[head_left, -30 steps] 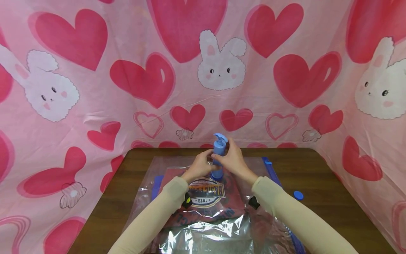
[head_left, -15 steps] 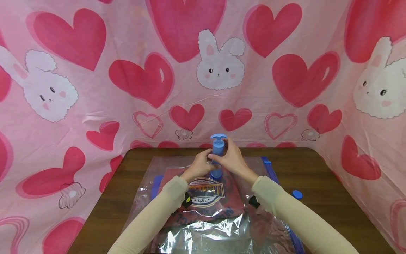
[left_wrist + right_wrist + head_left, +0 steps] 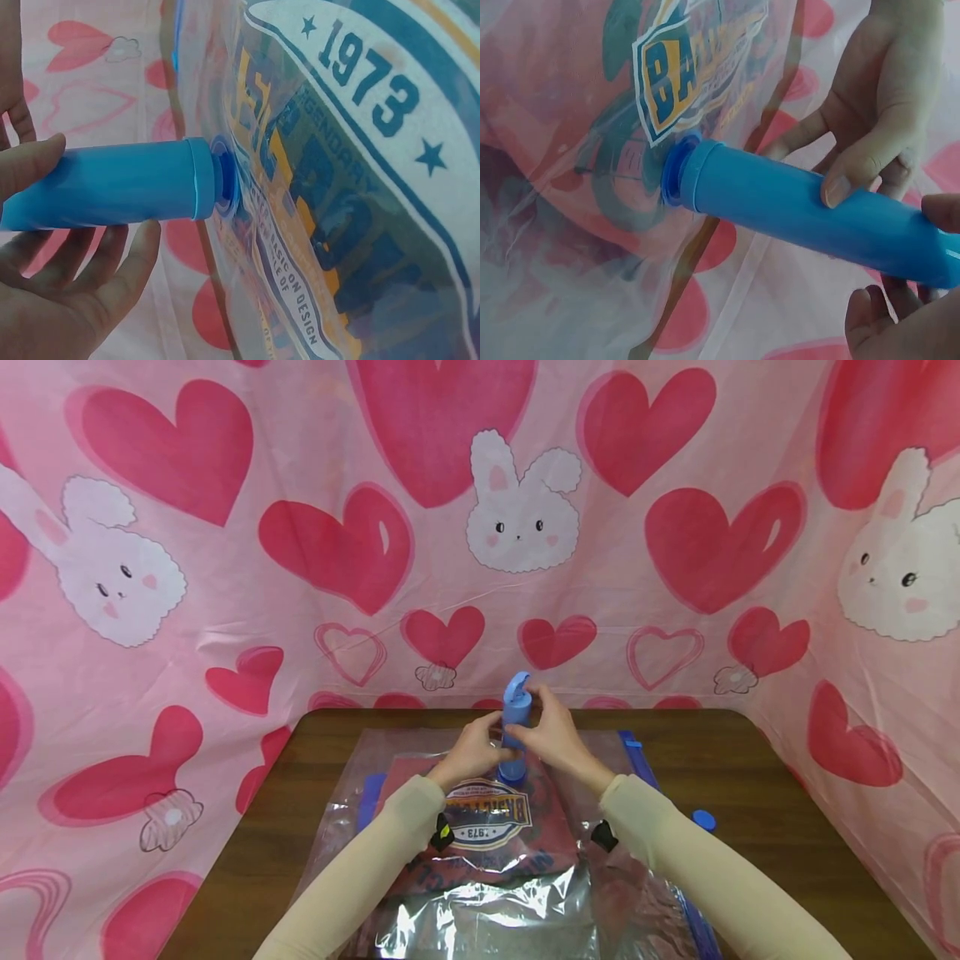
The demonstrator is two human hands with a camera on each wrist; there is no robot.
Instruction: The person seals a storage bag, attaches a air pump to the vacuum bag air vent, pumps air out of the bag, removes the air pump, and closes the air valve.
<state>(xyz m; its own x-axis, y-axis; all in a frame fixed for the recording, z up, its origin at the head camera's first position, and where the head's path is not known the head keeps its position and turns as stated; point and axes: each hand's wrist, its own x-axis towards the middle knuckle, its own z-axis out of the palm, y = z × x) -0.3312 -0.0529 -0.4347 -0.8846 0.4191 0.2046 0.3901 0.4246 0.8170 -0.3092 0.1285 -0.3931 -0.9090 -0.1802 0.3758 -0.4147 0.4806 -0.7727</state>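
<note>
A blue hand pump (image 3: 517, 722) with a T-shaped handle (image 3: 517, 687) stands upright on the valve (image 3: 225, 180) of a clear storage bag (image 3: 517, 910). Inside the bag lies a red printed garment (image 3: 555, 827). My left hand (image 3: 474, 750) holds the barrel from the left, its thumb and fingers on opposite sides in the left wrist view. From the right, my right hand (image 3: 553, 735) grips the barrel higher up, just below the handle. In the right wrist view the pump's base ring (image 3: 697, 176) sits right at the valve.
Beside the bag's right edge, a round blue cap (image 3: 703, 820) lies on the dark wooden table (image 3: 780, 860). A blue zip strip (image 3: 641, 768) with a slider (image 3: 633, 744) runs along that edge. Pink heart-patterned cloth (image 3: 517, 610) hangs behind and on both sides.
The pump's handle has turned about its upright axis, from broadside half a second ago to nearly end-on now. Both hands keep their hold, with only slight shifts of the right hand.
</note>
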